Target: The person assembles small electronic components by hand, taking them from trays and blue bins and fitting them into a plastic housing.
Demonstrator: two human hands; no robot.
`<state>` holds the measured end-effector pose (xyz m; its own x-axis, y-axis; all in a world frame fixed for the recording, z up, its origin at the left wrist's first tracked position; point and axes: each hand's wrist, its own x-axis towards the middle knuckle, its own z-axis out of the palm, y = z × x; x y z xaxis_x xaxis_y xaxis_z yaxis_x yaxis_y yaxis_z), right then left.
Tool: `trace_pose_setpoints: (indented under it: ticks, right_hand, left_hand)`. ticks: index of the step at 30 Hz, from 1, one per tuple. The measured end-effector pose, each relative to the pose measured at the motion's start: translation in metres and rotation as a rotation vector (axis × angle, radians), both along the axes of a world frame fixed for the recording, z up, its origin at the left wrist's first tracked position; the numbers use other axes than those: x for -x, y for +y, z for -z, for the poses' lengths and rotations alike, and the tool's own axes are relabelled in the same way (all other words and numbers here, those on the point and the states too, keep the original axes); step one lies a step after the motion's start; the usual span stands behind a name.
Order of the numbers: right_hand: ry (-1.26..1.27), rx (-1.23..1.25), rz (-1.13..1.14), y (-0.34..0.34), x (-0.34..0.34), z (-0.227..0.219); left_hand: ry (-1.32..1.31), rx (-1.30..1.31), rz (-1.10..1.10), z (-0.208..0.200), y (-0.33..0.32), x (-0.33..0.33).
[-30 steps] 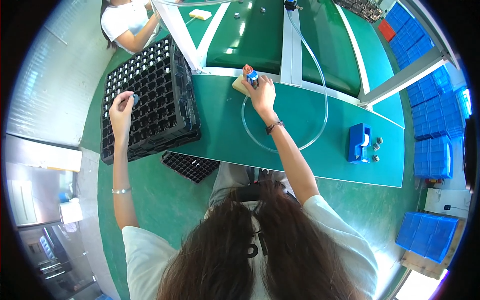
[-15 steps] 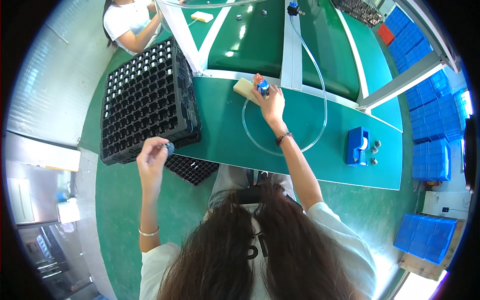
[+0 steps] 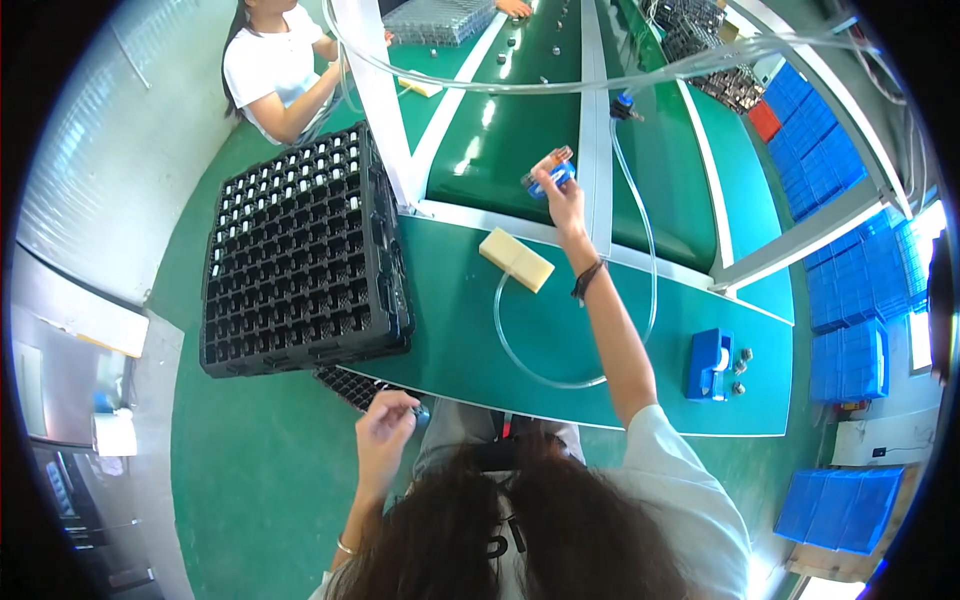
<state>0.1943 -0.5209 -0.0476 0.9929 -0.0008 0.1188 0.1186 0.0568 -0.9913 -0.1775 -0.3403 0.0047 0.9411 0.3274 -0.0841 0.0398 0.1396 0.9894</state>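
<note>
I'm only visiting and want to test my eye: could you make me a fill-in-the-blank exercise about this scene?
1. The right hand holds an orange-topped object, otherwise mostly ____.
2. A small grey piece is in the other hand, the ____ one.
3. The yellow block lies on a table coloured ____.
4. The big stacked trays are ____.

Missing words: blue; left; green; black.

Green all over, and here's the counter [image 3: 450,330] in flat green, the belt [image 3: 500,170] deeper and glossier! The tray [image 3: 290,290] goes black, patterned in a neat grid, flecked by white pieces [image 3: 353,203]. Pale yellow on the sponge [image 3: 516,260], blue and coppery orange on the held part [image 3: 564,174], plain blue tape holder [image 3: 706,365], blue crates [image 3: 845,355], one red crate [image 3: 763,122] blazing!
</note>
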Motion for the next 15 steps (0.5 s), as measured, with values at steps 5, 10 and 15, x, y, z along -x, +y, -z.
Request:
trace_pose_setpoints:
  ticks: [5,10,15]
  right_hand:
    - [-0.125,0.088,0.081,0.008,-0.114,0.029]
    - [-0.160,0.378,0.184,0.020,-0.175,0.050]
    - [-0.241,0.538,0.275,0.032,-0.191,0.059]
  left_hand:
    - [0.047,0.067,-0.008,-0.003,-0.010,-0.010]
    - [0.053,0.089,-0.040,-0.008,-0.005,-0.016]
    - [0.071,0.053,-0.078,0.006,0.004,-0.011]
